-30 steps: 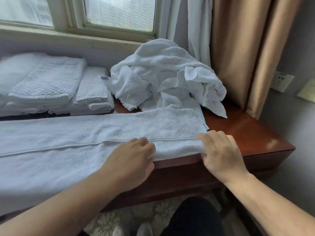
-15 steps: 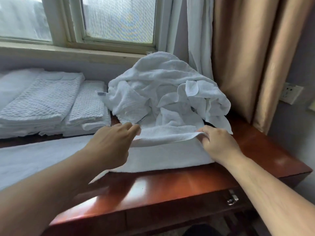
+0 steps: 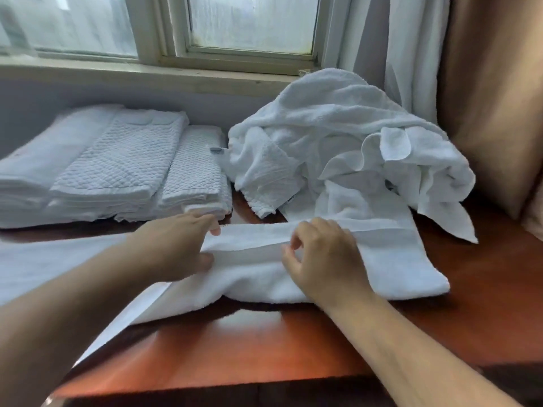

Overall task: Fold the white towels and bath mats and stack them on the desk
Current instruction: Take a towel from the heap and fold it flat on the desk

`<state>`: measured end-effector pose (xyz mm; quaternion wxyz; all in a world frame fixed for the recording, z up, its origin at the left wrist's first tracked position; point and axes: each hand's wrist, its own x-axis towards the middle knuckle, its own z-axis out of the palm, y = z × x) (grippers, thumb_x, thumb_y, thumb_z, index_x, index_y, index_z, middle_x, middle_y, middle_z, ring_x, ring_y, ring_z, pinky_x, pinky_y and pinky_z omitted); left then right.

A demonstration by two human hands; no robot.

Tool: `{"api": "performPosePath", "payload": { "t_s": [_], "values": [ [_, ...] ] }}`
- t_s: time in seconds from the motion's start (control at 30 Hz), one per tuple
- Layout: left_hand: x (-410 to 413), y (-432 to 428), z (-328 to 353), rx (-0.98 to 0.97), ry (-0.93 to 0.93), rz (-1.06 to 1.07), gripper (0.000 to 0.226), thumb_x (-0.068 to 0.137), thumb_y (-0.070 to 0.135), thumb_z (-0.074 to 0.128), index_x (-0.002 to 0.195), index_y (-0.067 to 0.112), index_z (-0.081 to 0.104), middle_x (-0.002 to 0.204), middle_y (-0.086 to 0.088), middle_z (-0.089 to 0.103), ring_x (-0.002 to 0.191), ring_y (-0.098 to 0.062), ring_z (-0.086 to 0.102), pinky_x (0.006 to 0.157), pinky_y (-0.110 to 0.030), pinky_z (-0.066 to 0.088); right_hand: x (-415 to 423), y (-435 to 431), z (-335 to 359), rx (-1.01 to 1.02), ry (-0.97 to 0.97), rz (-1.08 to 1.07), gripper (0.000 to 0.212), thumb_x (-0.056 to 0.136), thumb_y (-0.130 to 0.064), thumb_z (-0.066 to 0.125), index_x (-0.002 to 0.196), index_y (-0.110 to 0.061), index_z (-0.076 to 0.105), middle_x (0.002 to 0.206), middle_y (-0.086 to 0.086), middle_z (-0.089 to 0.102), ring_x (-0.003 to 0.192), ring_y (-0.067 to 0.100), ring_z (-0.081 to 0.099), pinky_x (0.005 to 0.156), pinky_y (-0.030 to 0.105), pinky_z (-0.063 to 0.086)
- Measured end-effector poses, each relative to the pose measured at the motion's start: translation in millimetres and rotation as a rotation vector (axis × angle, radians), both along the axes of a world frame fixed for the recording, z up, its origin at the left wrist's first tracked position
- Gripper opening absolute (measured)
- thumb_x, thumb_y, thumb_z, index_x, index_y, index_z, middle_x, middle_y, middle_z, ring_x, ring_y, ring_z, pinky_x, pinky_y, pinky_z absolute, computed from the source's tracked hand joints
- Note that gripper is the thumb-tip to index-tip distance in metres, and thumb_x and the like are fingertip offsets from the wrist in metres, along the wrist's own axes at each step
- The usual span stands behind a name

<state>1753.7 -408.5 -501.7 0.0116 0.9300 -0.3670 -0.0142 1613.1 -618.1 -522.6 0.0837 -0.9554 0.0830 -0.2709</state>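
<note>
White towels and bath mats on the desk, partly folded.

A long towel (image 3: 382, 259) lies flat across the glossy red-brown desk (image 3: 235, 348), doubled lengthwise with a narrow band turned over along its far edge; its right end is squared off, its left part runs out of view, and one flap slants toward the front edge of the desk. Behind it, at the back right, a heap of unfolded towels (image 3: 338, 142) sits crumpled, touching the long towel's far edge. At the back left stand folded stacks side by side: smooth folded towels (image 3: 44, 160) at the far left, waffle-textured bath mats (image 3: 123, 160) next, and a narrower waffle-textured stack (image 3: 194, 171) just beside the heap.
</note>
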Motion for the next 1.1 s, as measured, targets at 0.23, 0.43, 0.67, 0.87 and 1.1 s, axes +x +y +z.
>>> {"api": "performPosePath", "payload": {
  "t_s": [0.23, 0.43, 0.67, 0.87, 1.1],
  "values": [
    [-33, 106, -20, -0.137, 0.077, 0.156, 0.060, 0.083, 0.047, 0.063, 0.136, 0.044, 0.037, 0.123, 0.019, 0.048, 0.120, -0.008, 0.047, 0.102, -0.034, 0.042, 29, 85, -24, 0.157, 0.216, 0.388, 0.015, 0.093, -0.020, 0.054, 0.099, -0.014, 0.067, 0.101, 0.001, 0.059, 0.099, 0.020, 0.048, 0.090, 0.037, 0.044],
    [-64, 184, -29, -0.069, 0.005, 0.351, 0.066, 0.081, 0.034, 0.055, 0.143, 0.040, 0.033, 0.140, 0.015, 0.041, 0.127, -0.015, 0.040, 0.104, -0.036, 0.035, 47, 128, -6, -0.042, 0.187, 0.460, 0.041, 0.087, -0.026, 0.061, 0.128, -0.019, 0.062, 0.112, 0.003, 0.064, 0.105, 0.027, 0.055, 0.090, 0.040, 0.049],
    [-55, 239, -23, -0.120, -0.119, 0.494, 0.042, 0.088, 0.033, 0.041, 0.126, 0.035, 0.058, 0.129, 0.011, 0.056, 0.121, -0.019, 0.050, 0.102, -0.040, 0.040, 66, 212, -8, -0.226, 0.089, 0.372, 0.044, 0.072, -0.045, 0.083, 0.107, -0.019, 0.073, 0.116, 0.009, 0.065, 0.106, 0.035, 0.061, 0.083, 0.047, 0.048],
    [-17, 252, 0, -0.114, -0.305, 0.440, 0.029, 0.102, 0.030, 0.038, 0.117, 0.037, 0.062, 0.117, 0.011, 0.064, 0.107, -0.021, 0.060, 0.084, -0.036, 0.043, 98, 221, -19, -0.180, 0.037, 0.379, 0.012, 0.091, -0.031, 0.069, 0.092, -0.019, 0.068, 0.091, 0.001, 0.063, 0.089, 0.031, 0.059, 0.081, 0.043, 0.038],
    [63, 257, 14, 0.085, -0.335, 0.093, 0.035, 0.103, 0.019, 0.045, 0.126, 0.043, 0.056, 0.124, 0.018, 0.063, 0.113, -0.014, 0.060, 0.096, -0.040, 0.042, 138, 216, -12, -0.073, 0.276, 0.334, 0.020, 0.103, -0.034, 0.038, 0.093, -0.027, 0.054, 0.094, -0.008, 0.063, 0.092, 0.022, 0.059, 0.080, 0.040, 0.035]
  ]
}}
